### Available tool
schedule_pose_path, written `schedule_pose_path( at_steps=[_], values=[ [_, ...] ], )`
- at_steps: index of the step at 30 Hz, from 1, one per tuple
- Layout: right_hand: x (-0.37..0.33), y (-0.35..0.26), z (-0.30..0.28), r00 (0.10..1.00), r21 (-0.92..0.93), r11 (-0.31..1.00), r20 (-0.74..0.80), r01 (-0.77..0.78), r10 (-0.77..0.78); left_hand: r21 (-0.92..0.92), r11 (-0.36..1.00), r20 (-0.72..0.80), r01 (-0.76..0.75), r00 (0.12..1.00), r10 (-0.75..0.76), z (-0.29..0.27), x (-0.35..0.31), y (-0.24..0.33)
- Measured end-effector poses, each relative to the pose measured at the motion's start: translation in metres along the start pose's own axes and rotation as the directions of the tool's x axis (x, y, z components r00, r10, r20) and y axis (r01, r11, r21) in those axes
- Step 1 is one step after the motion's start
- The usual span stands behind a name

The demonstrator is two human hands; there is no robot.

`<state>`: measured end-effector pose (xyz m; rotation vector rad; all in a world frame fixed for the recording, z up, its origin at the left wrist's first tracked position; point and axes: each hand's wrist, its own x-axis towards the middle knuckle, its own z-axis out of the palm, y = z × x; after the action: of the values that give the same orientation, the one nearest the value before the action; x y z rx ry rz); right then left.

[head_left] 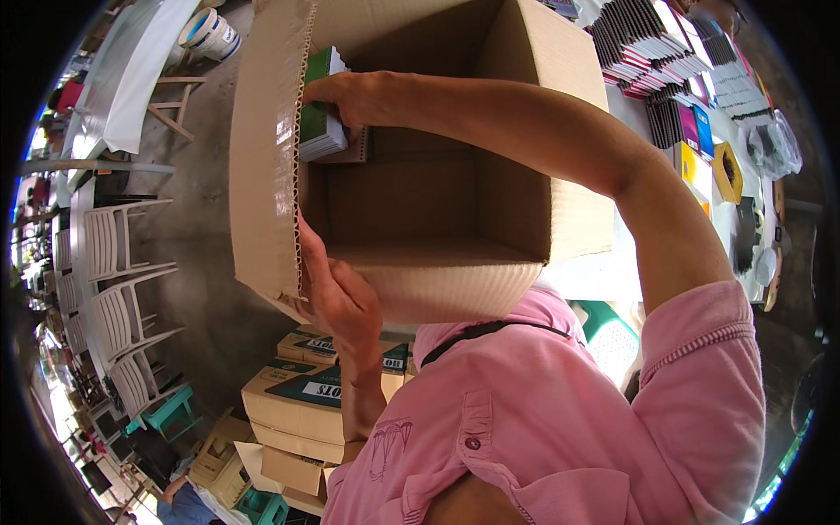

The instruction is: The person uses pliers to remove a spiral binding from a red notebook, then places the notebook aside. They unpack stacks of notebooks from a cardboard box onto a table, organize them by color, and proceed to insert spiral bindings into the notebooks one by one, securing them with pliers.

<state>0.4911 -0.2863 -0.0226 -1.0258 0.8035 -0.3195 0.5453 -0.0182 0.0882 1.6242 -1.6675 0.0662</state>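
Observation:
A large open cardboard box (429, 289) is in front of me, its flaps spread outward. Inside it, against the left wall, my right hand (348, 98) is closed on a stack of green-covered notebooks (317, 131), thumb over the cover and fingers partly hidden behind. Another spiral-bound notebook (357, 149) shows just under that stack. My left hand (339, 293) grips the box's left flap near its lower corner, with the thumb side on the cut edge and the other fingers largely hidden. The visible right part of the box's floor is bare cardboard.
Tall stacks of books (643, 39) and a yellow hexagonal container (727, 172) stand on the table at right. Several printed cartons (293, 398) are piled at lower left. White plastic chairs (122, 311) line the left side, with a white bucket (210, 35) beyond.

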Motion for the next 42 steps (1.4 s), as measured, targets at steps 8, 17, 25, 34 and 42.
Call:
schedule_pose_path(
  at_steps=[8,17,25,34,42],
  values=[
    [0.008,-0.001,-0.003,0.993,0.098,0.990,-0.046,-0.100,0.105,0.002,1.000,0.010,-0.011,1.000,0.011,-0.002,0.002,0.002],
    [-0.027,-0.015,0.017,0.952,0.105,0.981,-0.248,-0.160,0.182,0.028,0.999,0.006,-0.035,0.999,0.035,-0.001,0.002,0.002],
    [-0.049,-0.025,0.029,0.932,0.149,0.972,-0.291,-0.181,0.218,0.048,0.998,0.006,-0.042,0.999,0.042,-0.002,0.001,0.001],
    [-0.068,-0.029,0.042,0.855,0.177,0.972,-0.469,-0.152,0.220,0.161,0.985,0.013,-0.062,0.998,0.061,-0.004,-0.005,-0.004],
    [-0.072,-0.028,0.037,0.891,0.183,0.969,-0.392,-0.166,0.227,0.135,0.989,-0.005,-0.054,0.998,0.055,-0.003,-0.006,-0.006]
  ],
)
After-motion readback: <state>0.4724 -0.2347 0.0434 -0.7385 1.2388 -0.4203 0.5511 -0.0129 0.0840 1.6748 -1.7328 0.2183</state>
